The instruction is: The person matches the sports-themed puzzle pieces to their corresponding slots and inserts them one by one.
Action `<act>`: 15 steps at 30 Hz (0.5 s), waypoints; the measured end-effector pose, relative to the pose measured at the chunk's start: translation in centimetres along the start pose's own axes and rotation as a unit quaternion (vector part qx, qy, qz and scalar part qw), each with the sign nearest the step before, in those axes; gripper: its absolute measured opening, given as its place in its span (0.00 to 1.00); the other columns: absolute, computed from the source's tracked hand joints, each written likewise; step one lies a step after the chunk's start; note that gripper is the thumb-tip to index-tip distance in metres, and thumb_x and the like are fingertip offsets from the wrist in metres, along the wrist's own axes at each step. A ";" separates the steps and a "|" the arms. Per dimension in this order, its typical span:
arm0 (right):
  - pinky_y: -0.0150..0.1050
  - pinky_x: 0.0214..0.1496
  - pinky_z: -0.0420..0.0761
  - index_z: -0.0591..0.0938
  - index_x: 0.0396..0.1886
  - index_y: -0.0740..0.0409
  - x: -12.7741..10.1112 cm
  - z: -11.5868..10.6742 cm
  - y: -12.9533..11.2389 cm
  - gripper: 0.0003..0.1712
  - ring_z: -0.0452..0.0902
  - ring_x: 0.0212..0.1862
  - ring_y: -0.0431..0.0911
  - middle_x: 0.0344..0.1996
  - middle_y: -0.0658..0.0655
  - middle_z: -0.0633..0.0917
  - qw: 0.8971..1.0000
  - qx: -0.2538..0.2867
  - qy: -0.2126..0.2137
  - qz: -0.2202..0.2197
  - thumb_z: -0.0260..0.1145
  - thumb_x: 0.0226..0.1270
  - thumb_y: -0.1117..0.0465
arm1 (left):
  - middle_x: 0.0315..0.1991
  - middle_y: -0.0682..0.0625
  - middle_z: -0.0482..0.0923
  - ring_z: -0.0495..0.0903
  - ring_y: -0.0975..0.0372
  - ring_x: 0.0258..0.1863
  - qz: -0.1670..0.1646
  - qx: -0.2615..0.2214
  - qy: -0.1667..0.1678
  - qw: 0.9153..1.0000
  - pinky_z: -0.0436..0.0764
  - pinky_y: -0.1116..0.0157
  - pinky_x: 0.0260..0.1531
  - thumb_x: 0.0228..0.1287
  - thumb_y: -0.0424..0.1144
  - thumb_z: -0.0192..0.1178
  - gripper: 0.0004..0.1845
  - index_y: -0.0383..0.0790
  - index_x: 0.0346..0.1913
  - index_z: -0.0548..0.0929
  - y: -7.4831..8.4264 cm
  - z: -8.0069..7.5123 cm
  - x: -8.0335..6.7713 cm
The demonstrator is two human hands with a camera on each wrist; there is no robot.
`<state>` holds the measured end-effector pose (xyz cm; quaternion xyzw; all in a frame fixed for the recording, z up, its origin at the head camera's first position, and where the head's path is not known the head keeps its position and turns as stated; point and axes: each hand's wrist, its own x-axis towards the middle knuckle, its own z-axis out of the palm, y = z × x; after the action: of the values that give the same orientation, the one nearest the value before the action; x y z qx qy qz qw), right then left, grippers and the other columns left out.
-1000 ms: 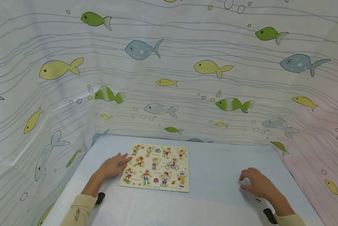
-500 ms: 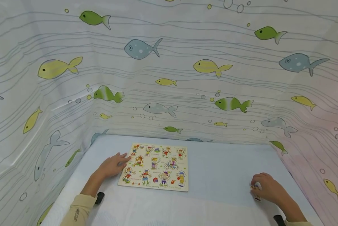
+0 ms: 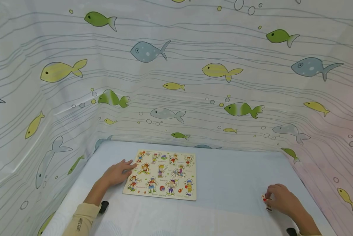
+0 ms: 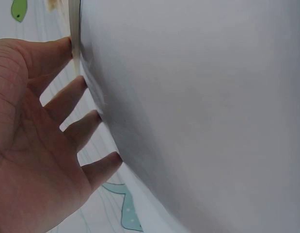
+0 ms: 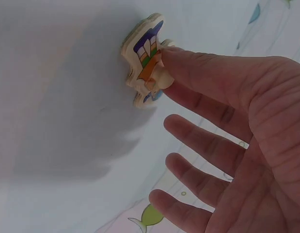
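A pale wooden puzzle board (image 3: 167, 195), printed with children playing sports, lies flat on the table. My left hand (image 3: 117, 173) rests at its left side, fingertips touching the edge. In the left wrist view the fingers of the left hand (image 4: 48, 121) are spread and fairly straight, beside the board's thin edge (image 4: 74, 29). Over on the right, my right hand (image 3: 282, 198) is at a small figure-shaped puzzle piece (image 3: 268, 207). The right wrist view shows the right hand (image 5: 227, 131) pinching the round knob of that piece (image 5: 149, 51) between thumb and forefinger; the other fingers are extended.
The table (image 3: 223, 183) has a pale blue-white cover. A fish-printed curtain (image 3: 194, 98) hangs behind it and along both sides. Dark wrist straps (image 3: 103, 207) show by the sleeves.
My right hand has moved right and down onto the small puzzle piece, which was mostly hidden under it before, and has pinched it. The left hand and board have stayed in place.
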<state>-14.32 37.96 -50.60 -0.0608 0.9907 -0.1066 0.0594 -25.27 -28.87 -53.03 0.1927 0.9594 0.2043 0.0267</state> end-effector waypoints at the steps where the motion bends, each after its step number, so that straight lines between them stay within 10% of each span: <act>1: 0.67 0.55 0.71 0.80 0.22 0.48 0.1 0.0 0.1 0.11 0.71 0.56 0.68 0.45 0.62 0.84 1.000 -0.002 -0.004 0.005 0.76 0.51 0.61 | 0.68 0.37 0.69 0.60 0.33 0.68 0.000 0.000 0.000 1.000 0.63 0.35 0.61 0.71 0.39 0.57 0.21 0.42 0.64 0.79 0.0 0.0 0.0; 9: 0.63 0.52 0.74 0.78 0.22 0.49 0.3 0.6 0.7 0.12 0.75 0.50 0.62 0.38 0.54 0.84 1.000 0.010 -0.006 0.002 0.75 0.54 0.62 | 0.67 0.37 0.69 0.60 0.33 0.67 0.002 0.000 0.002 1.000 0.63 0.35 0.60 0.70 0.39 0.58 0.20 0.41 0.63 0.79 -0.1 0.0 0.2; 15: 0.65 0.55 0.72 0.78 0.21 0.49 0.0 0.8 0.5 0.13 0.72 0.55 0.67 0.46 0.65 0.83 1.000 0.001 0.000 0.002 0.76 0.54 0.62 | 0.68 0.38 0.68 0.59 0.33 0.68 -0.006 0.001 -0.006 1.000 0.62 0.35 0.61 0.71 0.40 0.57 0.21 0.43 0.64 0.79 -0.4 0.3 0.2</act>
<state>-14.27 38.31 -51.44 -0.0584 0.9907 -0.1073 0.0599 -25.60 -29.01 -53.41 0.1880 0.9607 0.2015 0.0336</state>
